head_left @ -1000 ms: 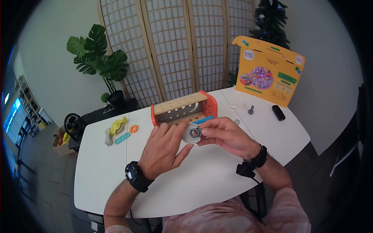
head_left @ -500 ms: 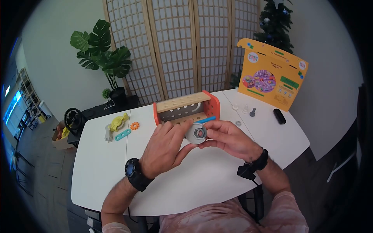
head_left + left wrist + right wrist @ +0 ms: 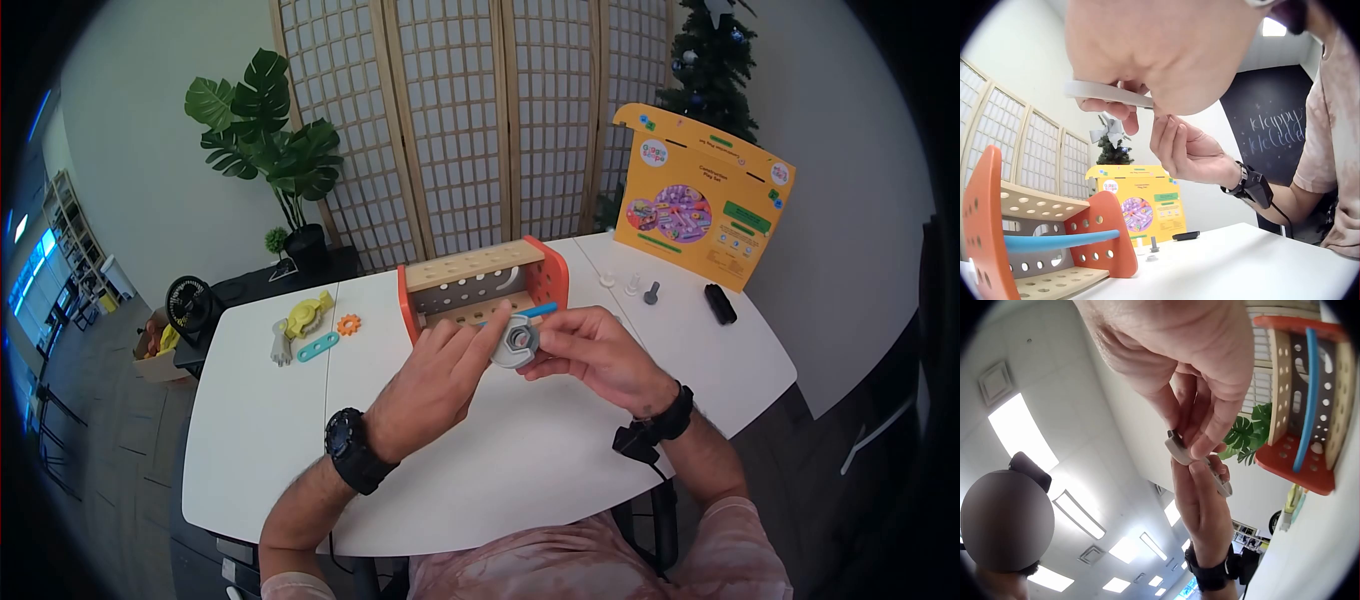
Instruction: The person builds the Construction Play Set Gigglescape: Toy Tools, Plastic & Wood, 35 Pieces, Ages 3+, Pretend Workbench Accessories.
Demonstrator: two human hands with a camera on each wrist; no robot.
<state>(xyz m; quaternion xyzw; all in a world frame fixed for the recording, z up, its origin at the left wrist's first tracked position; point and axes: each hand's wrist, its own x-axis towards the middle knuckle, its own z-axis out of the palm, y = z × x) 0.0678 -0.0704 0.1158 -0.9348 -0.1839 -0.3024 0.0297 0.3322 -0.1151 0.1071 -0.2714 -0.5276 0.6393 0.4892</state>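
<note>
In the head view a light grey flat piece [image 3: 507,355] with a rounded end is between the two hands, over the table. A darker grey hex nut [image 3: 520,340] sits at its open side. My left hand [image 3: 425,380] holds the flat piece from the left, its thumb hidden from above. From the right, my right hand [image 3: 600,355] pinches at the nut with thumb and fingers. The left wrist view shows the pale piece [image 3: 1107,92] edge-on in the left hand. Fingertips of both hands meet around the grey piece [image 3: 1179,450] in the right wrist view.
Behind the hands stands an orange-ended wooden toolbox [image 3: 555,275] with a blue bar [image 3: 540,309]. Yellow [image 3: 305,315], teal [image 3: 319,347] and orange [image 3: 349,324] pieces lie left. Bolts [image 3: 652,293], a black object [image 3: 720,305] and a yellow box [image 3: 700,200] are right.
Both hands and the grey piece have shifted slightly right in the head view. The left thumb, visible below the piece before, is now out of sight. The nut appears turned a little.
</note>
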